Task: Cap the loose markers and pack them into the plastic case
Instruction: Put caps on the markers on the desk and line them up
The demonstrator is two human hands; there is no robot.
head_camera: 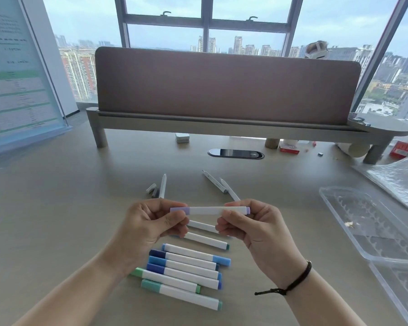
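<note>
I hold a white marker with a lilac cap level above the desk. My left hand pinches its capped lilac end and my right hand pinches the other end. Below my hands, several capped markers in blue and green lie side by side in a row. Farther back lie uncapped white markers, one at the left and two at the right, with loose grey caps beside the left one. The clear plastic case lies open at the right, with ribbed slots and no markers in it.
A desk divider on a raised shelf runs across the back. Under it sit a small white box, a cable port, a red box and a paper roll. Crumpled clear plastic wrap lies at the far right.
</note>
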